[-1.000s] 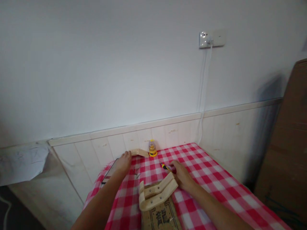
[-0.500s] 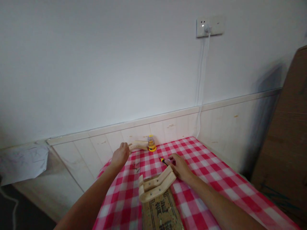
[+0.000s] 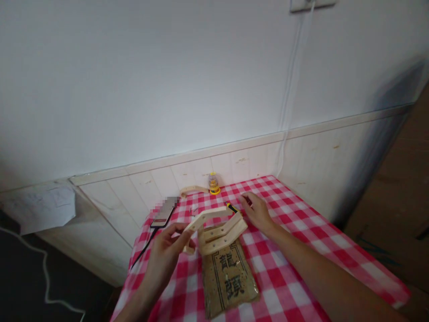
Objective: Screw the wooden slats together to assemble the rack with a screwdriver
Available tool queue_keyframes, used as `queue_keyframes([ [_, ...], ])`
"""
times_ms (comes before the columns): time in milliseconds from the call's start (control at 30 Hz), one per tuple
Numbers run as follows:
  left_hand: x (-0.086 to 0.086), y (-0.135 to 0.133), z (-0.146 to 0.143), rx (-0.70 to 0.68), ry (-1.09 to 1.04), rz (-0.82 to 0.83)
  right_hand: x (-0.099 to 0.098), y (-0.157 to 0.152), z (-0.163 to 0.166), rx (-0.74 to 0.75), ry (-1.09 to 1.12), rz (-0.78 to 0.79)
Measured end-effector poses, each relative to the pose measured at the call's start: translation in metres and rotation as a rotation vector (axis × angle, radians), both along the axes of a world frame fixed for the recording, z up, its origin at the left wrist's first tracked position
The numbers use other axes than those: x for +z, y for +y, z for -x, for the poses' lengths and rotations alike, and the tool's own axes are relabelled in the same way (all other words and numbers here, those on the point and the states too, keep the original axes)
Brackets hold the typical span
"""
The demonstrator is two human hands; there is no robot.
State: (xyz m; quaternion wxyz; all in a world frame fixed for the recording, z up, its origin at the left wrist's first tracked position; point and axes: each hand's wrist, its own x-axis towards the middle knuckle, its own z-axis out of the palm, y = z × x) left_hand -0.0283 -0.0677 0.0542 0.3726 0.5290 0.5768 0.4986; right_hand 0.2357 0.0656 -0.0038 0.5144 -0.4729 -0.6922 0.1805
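My left hand (image 3: 170,246) grips a bent wooden piece (image 3: 209,215) near its lower end, raised above the table. Beyond its other end lies a small yellow-and-black screwdriver (image 3: 232,208). My right hand (image 3: 256,212) is just right of that screwdriver, fingers loosely bent and apart, with nothing visible in them. Between the hands, a wooden frame (image 3: 221,241) of two angled side pieces with screws rests on the far end of a brown printed slab (image 3: 228,281). The held piece partly overlaps the frame in view.
At the back, a similar wooden piece (image 3: 194,190) lies beside a yellow-based bit holder (image 3: 213,184). A phone (image 3: 164,212) with a black cable is on the left of the checked tablecloth (image 3: 284,264). A panelled wall (image 3: 231,167) borders the far edge; a cardboard box (image 3: 385,197) stands right.
My left hand has come back toward me with a wooden piece from the rear, uncovering the phone. My right hand has let go of the screwdriver. The view has tilted downward.
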Motion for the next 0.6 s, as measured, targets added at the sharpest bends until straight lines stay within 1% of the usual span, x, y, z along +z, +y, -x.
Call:
queue_keyframes([
  [100, -0.009, -0.023, -0.005, -0.049, -0.078, 0.127, 0.016, -0.004, 0.001, -0.03, 0.061, -0.007],
  [200, -0.019, -0.033, -0.009, -0.117, -0.142, 0.243, 0.039, -0.011, 0.001, -0.006, 0.097, 0.0],
  [233, -0.022, -0.034, -0.011, -0.142, -0.148, 0.283, 0.048, -0.016, 0.001, 0.02, 0.103, 0.012],
  [333, -0.029, -0.034, -0.015, -0.197, -0.138, 0.343, 0.074, -0.041, 0.001, 0.172, 0.087, 0.091],
  [400, -0.035, -0.033, -0.016, -0.218, -0.139, 0.36, 0.085, -0.064, 0.001, 0.23, 0.047, 0.127],
  [433, -0.038, -0.032, -0.015, -0.227, -0.137, 0.375, 0.087, -0.077, 0.0, 0.237, 0.028, 0.147],
  [500, -0.043, -0.031, -0.015, -0.234, -0.108, 0.386, 0.08, -0.101, -0.002, 0.255, 0.028, 0.203],
  [600, -0.048, -0.028, -0.015, -0.238, -0.08, 0.361, 0.053, -0.13, -0.003, 0.24, 0.041, 0.264],
])
